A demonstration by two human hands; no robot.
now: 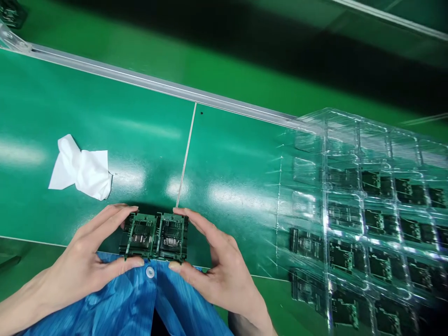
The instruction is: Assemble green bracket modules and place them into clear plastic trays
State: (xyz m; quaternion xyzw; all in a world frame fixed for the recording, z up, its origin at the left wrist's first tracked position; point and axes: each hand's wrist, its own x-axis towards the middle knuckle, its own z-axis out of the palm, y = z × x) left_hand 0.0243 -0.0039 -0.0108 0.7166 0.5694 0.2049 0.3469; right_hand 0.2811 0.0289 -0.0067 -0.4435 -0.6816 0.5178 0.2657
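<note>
Two dark electronic modules with green circuit-board frames are side by side above the front edge of the bench: a left module (142, 238) and a right module (172, 235). Whether they are joined I cannot tell. My left hand (93, 252) grips the outer end of the left one, fingers along the far edge and thumb along the near edge. At the opposite end, my right hand (222, 261) holds the right one the same way. Small metallic parts show in the middle of each module.
A crumpled white cloth (82, 170) lies on the green bench top (140, 112) at the left. On the right, clear plastic trays (325, 186) hold several similar modules and overhang the bench's near edge. A metal rail (161, 85) borders the far edge.
</note>
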